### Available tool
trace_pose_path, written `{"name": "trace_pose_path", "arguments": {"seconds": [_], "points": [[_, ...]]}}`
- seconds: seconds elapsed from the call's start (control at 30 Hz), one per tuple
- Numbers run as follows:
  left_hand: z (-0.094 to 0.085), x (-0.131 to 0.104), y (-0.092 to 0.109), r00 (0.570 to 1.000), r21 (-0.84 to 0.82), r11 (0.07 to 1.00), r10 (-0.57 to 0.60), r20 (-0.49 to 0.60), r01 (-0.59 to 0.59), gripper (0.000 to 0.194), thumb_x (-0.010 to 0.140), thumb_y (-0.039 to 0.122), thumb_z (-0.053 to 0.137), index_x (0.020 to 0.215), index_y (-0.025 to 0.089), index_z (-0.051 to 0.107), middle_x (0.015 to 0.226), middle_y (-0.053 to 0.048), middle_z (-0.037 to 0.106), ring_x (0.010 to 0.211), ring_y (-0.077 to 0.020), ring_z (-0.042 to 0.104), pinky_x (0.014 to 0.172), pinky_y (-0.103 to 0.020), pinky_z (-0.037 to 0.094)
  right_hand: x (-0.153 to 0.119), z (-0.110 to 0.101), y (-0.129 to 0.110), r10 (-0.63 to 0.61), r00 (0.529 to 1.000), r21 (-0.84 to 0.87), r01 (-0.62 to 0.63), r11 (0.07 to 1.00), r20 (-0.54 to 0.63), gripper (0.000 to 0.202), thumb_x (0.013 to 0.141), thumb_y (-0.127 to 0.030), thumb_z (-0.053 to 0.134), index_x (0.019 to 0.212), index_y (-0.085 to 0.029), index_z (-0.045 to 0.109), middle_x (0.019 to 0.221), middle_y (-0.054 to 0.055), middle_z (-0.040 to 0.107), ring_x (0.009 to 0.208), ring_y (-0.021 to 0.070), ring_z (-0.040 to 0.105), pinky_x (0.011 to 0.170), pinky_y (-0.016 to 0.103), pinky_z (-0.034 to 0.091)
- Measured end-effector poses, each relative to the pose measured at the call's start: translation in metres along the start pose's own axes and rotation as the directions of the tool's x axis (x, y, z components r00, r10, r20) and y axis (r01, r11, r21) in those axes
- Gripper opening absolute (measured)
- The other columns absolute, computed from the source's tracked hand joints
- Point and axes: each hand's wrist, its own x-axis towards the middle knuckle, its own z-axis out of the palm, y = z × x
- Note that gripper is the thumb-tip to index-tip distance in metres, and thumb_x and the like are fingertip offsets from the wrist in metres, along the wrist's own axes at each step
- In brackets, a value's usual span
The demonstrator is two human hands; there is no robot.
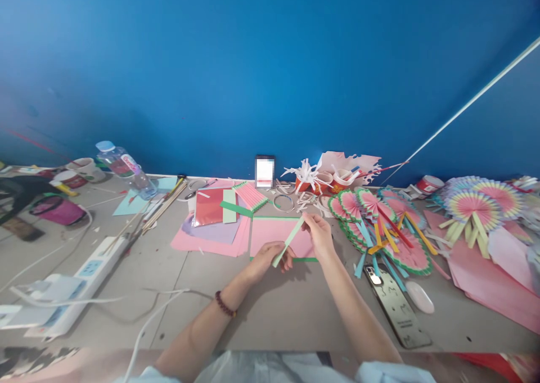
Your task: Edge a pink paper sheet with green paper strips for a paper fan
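A narrow light green paper strip slants between my two hands above the table. My right hand pinches its upper end. Around the lower end, the fingers of my left hand are closed, the strip crossing in front of them. Beneath both hands lies a pink paper sheet with green strips along its top and bottom edges; part of it is hidden by the hands. Just behind it sit a pleated pink paper piece and a green strip.
Stacked coloured papers lie left of the pink sheet. On the right are folded paper fans, a phone and a white oval case. A power strip, cables and a plastic bottle occupy the left. Another phone leans against the blue wall.
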Motion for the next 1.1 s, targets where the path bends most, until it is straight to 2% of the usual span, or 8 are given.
{"name": "trace_pose_path", "arguments": {"seconds": [0.17, 0.33, 0.5, 0.63, 0.77, 0.87, 0.97, 1.1], "points": [[-0.002, 0.001, 0.002, 0.997, 0.108, 0.992, 0.064, -0.047, -0.058, 0.042, 0.082, 0.052, 0.053, 0.077, 0.012, 0.065, 0.06, -0.004, 0.06, 0.054, -0.0119, 0.054, 0.052, -0.023, 0.042, 0.005, -0.009, -0.003, -0.037, 0.999, -0.016, 0.036, 0.999, -0.027, 0.033, 0.065, -0.048, 0.072, 0.06, -0.018, 0.059, 0.053, -0.003, 0.054, 0.049, 0.01, 0.045, 0.05, 0.025, 0.036], [-0.009, 0.006, 0.001, 0.973, 0.189, 0.981, 0.091, -0.213, -0.05, 0.048, 0.075, 0.059, 0.058, 0.075, 0.011, 0.066, 0.054, -0.002, 0.058, 0.046, -0.0092, 0.049, 0.046, -0.021, 0.038, 0.003, -0.012, -0.011, -0.038, 0.998, 0.0, 0.038, 0.999, -0.042, 0.032, 0.067, -0.046, 0.072, 0.061, -0.018, 0.058, 0.047, -0.005, 0.049, 0.045, 0.0084, 0.041, 0.046, 0.024, 0.032], [-0.018, 0.011, -0.001, 0.883, 0.126, 0.986, 0.151, -0.444, -0.106, 0.043, 0.068, 0.054, 0.068, 0.079, 0.012, 0.067, 0.055, 0.001, 0.057, 0.043, -0.0065, 0.044, 0.043, -0.02, 0.036, -0.01, -0.017, -0.023, -0.001, 0.999, 0.083, -0.002, 0.997, 0.043, 0.032, 0.067, -0.048, 0.071, 0.069, -0.019, 0.059, 0.049, -0.004, 0.051, 0.043, 0.0095, 0.042, 0.044, 0.024, 0.033], [-0.023, 0.011, 0.002, 0.831, 0.078, 0.976, 0.214, -0.514, -0.203, 0.036, 0.066, 0.047, 0.072, 0.079, 0.013, 0.067, 0.058, 0.001, 0.059, 0.046, -0.0067, 0.046, 0.045, -0.02, 0.038, -0.019, -0.026, -0.017, 0.038, 0.983, 0.103, -0.057, 0.993, 0.179, 0.03, 0.067, -0.049, 0.069, 0.069, -0.02, 0.06, 0.054, -0.002, 0.054, 0.047, 0.0118, 0.047, 0.046, 0.027, 0.037], [-0.021, 0.009, 0.006, 0.813, 0.157, 0.96, 0.281, -0.51, -0.233, 0.033, 0.066, 0.044, 0.073, 0.08, 0.015, 0.069, 0.057, 0.001, 0.06, 0.048, -0.0084, 0.047, 0.047, -0.022, 0.04, -0.017, -0.036, -0.004, -0.021, 0.994, -0.045, 0.026, 0.999, 0.106, 0.034, 0.078, -0.053, 0.054, 0.07, -0.02, 0.061, 0.055, 0.0, 0.052, 0.051, 0.0141, 0.048, 0.051, 0.029, 0.041], [-0.017, 0.006, 0.005, 0.804, 0.299, 0.927, 0.352, -0.479, -0.228, 0.027, 0.07, 0.041, 0.07, 0.082, 0.017, 0.072, 0.063, -0.001, 0.062, 0.05, -0.0095, 0.05, 0.049, -0.023, 0.041, -0.016, -0.037, 0.001, -0.338, 0.941, -0.416, 0.303, 0.858, -0.011, 0.026, 0.079, -0.045, 0.055, 0.082, -0.02, 0.065, 0.078, 0.006, 0.062, 0.076, 0.0204, 0.057, 0.072, 0.036, 0.046], [-0.015, 0.004, 0.002, 0.796, 0.502, 0.828, 0.472, -0.38, -0.25, 0.02, 0.076, 0.036, 0.065, 0.084, 0.02, 0.074, 0.071, -0.004, 0.064, 0.058, -0.0124, 0.054, 0.056, -0.024, 0.043, -0.021, -0.03, 0.0, -0.555, 0.818, -0.602, 0.52, 0.606, 0.148, 0.022, 0.082, -0.035, 0.054, 0.094, -0.022, 0.066, 0.101, 0.009, 0.063, 0.1, 0.0249, 0.054, 0.092, 0.042, 0.04], [-0.013, 0.001, -0.001, 0.831, 0.652, 0.702, 0.521, -0.198, -0.285, 0.019, 0.081, 0.033, 0.06, 0.091, 0.025, 0.074, 0.077, -0.006, 0.065, 0.072, -0.0174, 0.057, 0.068, -0.028, 0.043, -0.031, -0.018, 0.0, -0.421, 0.777, -0.541, 0.628, 0.559, 0.467, 0.022, 0.087, -0.03, 0.048, 0.1, -0.024, 0.065, 0.102, 0.007, 0.067, 0.102, 0.024, 0.056, 0.094, 0.04, 0.038]]}}
